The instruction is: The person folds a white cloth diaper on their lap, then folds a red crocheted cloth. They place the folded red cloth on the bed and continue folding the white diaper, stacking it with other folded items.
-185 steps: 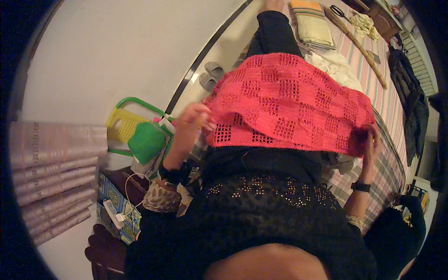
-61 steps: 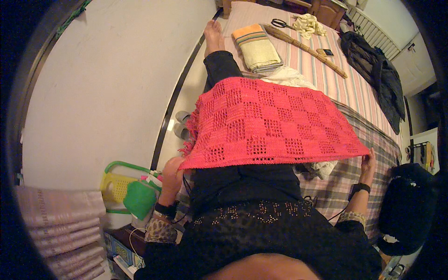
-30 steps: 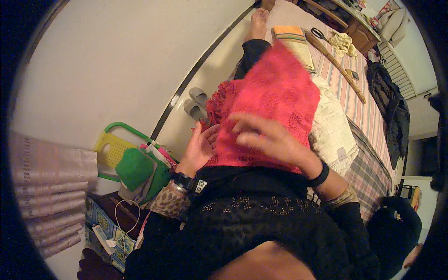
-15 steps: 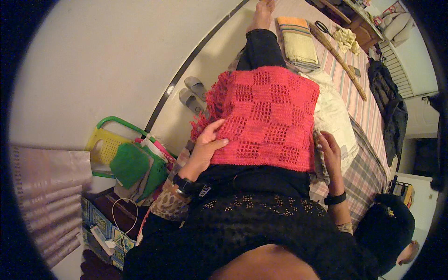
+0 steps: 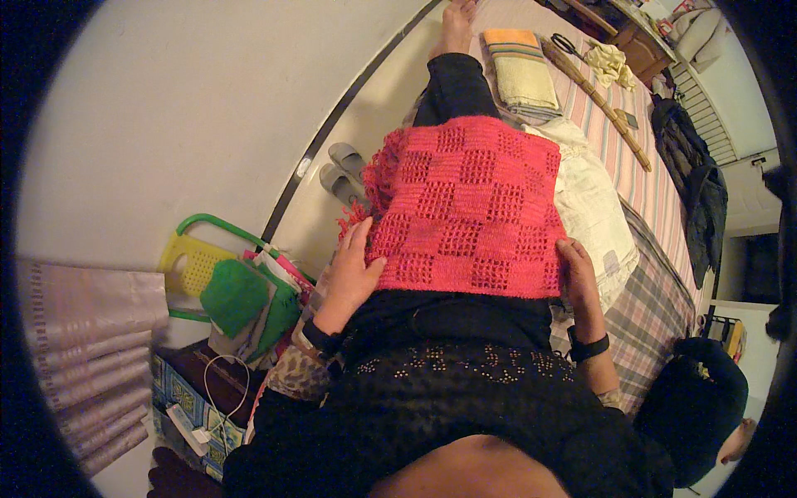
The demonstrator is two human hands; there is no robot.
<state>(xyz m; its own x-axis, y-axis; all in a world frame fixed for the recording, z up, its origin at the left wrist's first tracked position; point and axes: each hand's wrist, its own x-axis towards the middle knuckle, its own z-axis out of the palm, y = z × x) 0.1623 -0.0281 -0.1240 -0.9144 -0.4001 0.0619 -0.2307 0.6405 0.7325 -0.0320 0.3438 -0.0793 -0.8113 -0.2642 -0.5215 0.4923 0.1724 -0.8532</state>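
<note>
Nearest is the person's black top (image 5: 473, 361), with a band of metallic studs across its lower part, and beyond it a red knitted cloth (image 5: 473, 207) lies over the lap, its solid squares alternating with openwork ones. The left hand (image 5: 350, 278), with a dark watch (image 5: 320, 339) at the wrist, lies at the cloth's near left edge; its grip is spread, the fingers extended toward the fringe (image 5: 378, 178) and the thumb held away from them. The right hand (image 5: 579, 267), with a black wristband (image 5: 589, 347), touches the opposite edge with its fingertips; whether its grip pinches the cloth or only rests against it, I cannot tell. Low on the left, a white cable (image 5: 224, 358) loops near a white power strip (image 5: 189, 427), and a little further off a yellow-and-green chair (image 5: 195, 264) has a bundled green cloth (image 5: 237, 295) against it. Past the fringe, a pair of grey slippers (image 5: 342, 178) sits on the floor. To the right of the red cloth, a rumpled off-white fabric (image 5: 585, 212) covers part of a plaid sheet (image 5: 652, 315). Farther along the striped bed lie a folded yellow towel (image 5: 525, 79) with an orange end, a long wooden stick (image 5: 594, 95), a crumpled pale yellow cloth (image 5: 610, 65) and, close to that, black-handled scissors (image 5: 567, 43). The person's bare foot (image 5: 457, 29) shows at the top.
</note>
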